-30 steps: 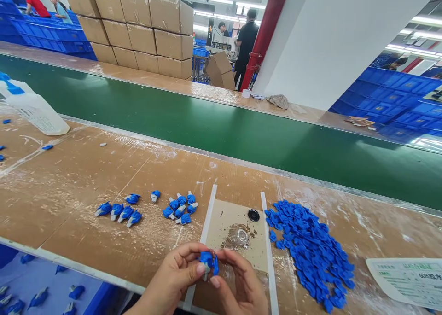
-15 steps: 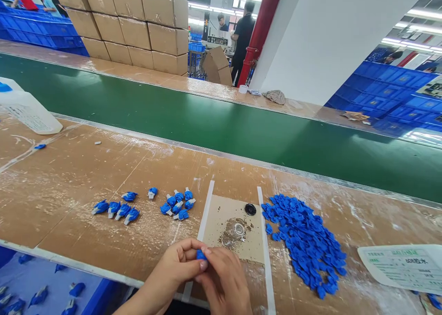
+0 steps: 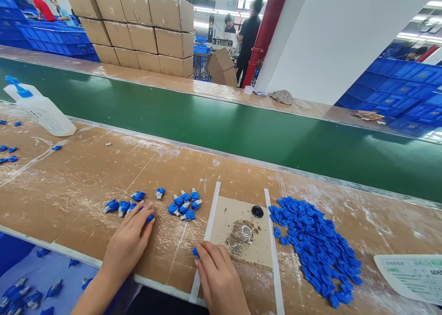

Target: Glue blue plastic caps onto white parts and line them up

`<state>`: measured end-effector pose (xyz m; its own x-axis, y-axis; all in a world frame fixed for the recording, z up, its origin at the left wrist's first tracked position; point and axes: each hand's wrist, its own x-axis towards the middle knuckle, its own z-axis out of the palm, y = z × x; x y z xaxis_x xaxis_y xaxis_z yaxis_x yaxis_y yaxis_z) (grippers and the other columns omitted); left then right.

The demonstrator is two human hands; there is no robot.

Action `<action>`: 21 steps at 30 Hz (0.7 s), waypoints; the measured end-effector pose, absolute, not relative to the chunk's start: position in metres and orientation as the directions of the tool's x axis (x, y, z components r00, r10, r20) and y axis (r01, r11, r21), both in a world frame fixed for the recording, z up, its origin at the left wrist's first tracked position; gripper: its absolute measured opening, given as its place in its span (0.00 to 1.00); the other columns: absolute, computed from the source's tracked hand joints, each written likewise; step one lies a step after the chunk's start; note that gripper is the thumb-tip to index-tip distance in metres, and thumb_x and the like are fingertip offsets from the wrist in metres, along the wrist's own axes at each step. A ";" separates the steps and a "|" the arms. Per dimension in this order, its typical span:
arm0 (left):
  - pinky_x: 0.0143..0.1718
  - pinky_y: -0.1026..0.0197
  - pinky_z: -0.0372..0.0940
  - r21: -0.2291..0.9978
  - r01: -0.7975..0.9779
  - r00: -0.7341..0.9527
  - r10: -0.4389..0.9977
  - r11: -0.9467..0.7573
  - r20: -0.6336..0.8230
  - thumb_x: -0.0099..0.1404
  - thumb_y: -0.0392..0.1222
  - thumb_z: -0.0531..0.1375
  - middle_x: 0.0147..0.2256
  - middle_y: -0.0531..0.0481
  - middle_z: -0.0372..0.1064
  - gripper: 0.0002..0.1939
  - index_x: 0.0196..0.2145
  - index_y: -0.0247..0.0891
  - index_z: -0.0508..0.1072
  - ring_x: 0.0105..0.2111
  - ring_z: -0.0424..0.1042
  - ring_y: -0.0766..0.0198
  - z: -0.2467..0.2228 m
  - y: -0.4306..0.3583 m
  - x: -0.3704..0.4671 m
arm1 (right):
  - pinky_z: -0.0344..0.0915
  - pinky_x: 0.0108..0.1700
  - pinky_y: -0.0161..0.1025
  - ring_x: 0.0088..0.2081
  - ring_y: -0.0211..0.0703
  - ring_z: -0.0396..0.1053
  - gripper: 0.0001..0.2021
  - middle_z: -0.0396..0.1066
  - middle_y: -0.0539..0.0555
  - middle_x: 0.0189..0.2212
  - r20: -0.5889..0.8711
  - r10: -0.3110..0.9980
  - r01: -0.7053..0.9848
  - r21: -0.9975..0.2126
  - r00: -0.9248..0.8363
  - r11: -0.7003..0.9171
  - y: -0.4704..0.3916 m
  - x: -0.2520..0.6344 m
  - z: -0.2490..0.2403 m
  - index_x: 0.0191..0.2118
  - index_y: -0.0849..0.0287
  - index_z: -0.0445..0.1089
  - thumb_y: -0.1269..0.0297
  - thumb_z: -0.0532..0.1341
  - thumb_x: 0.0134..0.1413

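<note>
Worktop: brown corrugated cardboard sheet (image 3: 86, 177) over the bench, scuffed and streaked with dried white residue.
Left hand: the left hand (image 3: 129, 239) lies palm down, wrist low, arm reaching forward and to the left. Its fingers are straight and close together, flat on a small blue plastic piece with a pale grey tip (image 3: 149, 218), which peeks out at the fingertips.
Row at the left fingertips: more blue-and-grey plastic pieces (image 3: 119, 206) lie side by side just beyond the fingertips; a looser cluster of the same pieces (image 3: 184, 205) sits just right of them.
Right hand: the right hand (image 3: 217, 273) is curled knuckles-up, fingers bunched together with the tips pressed to the board. One small blue plastic cap (image 3: 195, 251) lies touching the outer fingertip; whether it is pinched I cannot tell.
Beyond the right fingers: a tan paper mat (image 3: 228, 213) framed by two white plastic strips (image 3: 210, 213), holding a glossy clear puddle with dark specks (image 3: 244, 232) and a small black round disc (image 3: 257, 211).
Right of the right hand: a dense heap of small blue plastic caps (image 3: 314, 246), well apart from the fingers.
Writing: a white printed label sheet (image 3: 410, 273) at the far right carries green text too blurred to read.
Far left: a translucent white plastic jug with blue cap (image 3: 39, 110) lies on its side beside the smooth green conveyor belt (image 3: 241, 131).
</note>
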<state>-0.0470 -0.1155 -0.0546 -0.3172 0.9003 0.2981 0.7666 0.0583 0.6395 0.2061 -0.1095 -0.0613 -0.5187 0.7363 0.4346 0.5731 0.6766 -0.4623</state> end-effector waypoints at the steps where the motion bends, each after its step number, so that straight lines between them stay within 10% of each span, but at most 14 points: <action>1: 0.62 0.39 0.51 0.585 0.810 -0.278 0.901 0.034 0.332 0.60 0.47 0.57 0.50 0.40 0.73 0.15 0.41 0.37 0.75 0.59 0.62 0.44 -0.058 -0.112 -0.053 | 0.73 0.41 0.48 0.39 0.52 0.69 0.17 0.72 0.59 0.41 0.426 0.729 0.587 -0.433 -0.536 0.684 -0.109 0.200 -0.062 0.49 0.65 0.67 0.81 0.55 0.53; 8: 0.60 0.40 0.54 0.352 0.935 -0.124 0.891 -0.043 0.437 0.66 0.43 0.53 0.55 0.35 0.66 0.14 0.43 0.34 0.74 0.60 0.59 0.45 -0.057 -0.094 -0.059 | 0.73 0.31 0.45 0.32 0.50 0.68 0.19 0.69 0.58 0.34 0.401 0.757 0.632 -0.419 -0.515 0.652 -0.106 0.191 -0.073 0.41 0.62 0.68 0.84 0.53 0.44; 15: 0.42 0.51 0.66 0.386 0.922 -0.159 0.930 0.020 0.332 0.68 0.46 0.53 0.36 0.44 0.73 0.13 0.42 0.35 0.71 0.38 0.71 0.54 -0.044 -0.083 -0.018 | 0.72 0.34 0.39 0.33 0.46 0.71 0.11 0.72 0.57 0.34 0.498 0.664 0.607 -0.302 -0.557 0.735 -0.113 0.223 -0.090 0.33 0.60 0.68 0.79 0.51 0.57; 21: 0.43 0.48 0.63 0.402 0.913 -0.158 0.965 0.061 0.211 0.66 0.44 0.54 0.39 0.45 0.74 0.11 0.39 0.38 0.73 0.41 0.71 0.50 -0.041 -0.072 -0.011 | 0.73 0.31 0.35 0.35 0.48 0.75 0.17 0.77 0.62 0.37 0.616 0.455 0.520 -0.085 -0.643 0.850 -0.120 0.238 -0.100 0.42 0.68 0.72 0.81 0.48 0.57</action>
<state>-0.0109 -0.0719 -0.0414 -0.1576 0.9647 0.2111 0.9134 0.0611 0.4024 0.2382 -0.1197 -0.1004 -0.6429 0.4548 0.6163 0.5199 0.8500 -0.0849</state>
